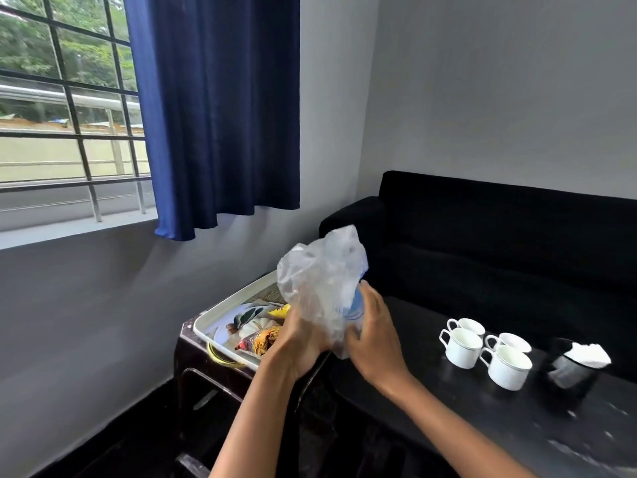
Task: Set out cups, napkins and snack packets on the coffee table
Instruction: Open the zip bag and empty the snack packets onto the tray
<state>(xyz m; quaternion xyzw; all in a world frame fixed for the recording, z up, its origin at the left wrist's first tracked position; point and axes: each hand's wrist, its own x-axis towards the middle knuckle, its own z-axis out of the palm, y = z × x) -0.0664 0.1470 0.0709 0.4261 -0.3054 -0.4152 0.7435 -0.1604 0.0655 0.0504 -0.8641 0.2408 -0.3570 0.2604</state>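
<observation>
Holding a crumpled clear plastic bag (pixel 319 281) above the gap between the side stool and the coffee table (pixel 482 419), the person works with both hands at its lower end. The left hand (pixel 299 343) has its fingers curled into the film from below; the right hand (pixel 374 334) wraps the side, its thumb pressed against a blue-and-white item (pixel 356 307) inside. What that item is cannot be told through the film.

Handling notes:
1. The bag film looks thin, soft and slippery; it will likely collapse rather than bear load. Grip is best taken through the film onto the firmer contents, as the right hand does.
2. The load appears light, judging by the relaxed wrists.
3. The snack packets (pixel 258 341) lie in the white tray (pixel 220 307) on the stool; they look pliable and crush-prone, so pinching a sealed edge seems safest.
4. The 4 white cups (pixel 486 351) stand grouped on the coffee table, probably rigid and breakable; take them by the handle or body.
5. The black holder (pixel 568 374) with white napkins (pixel 587 353) stands just beside the cups
</observation>
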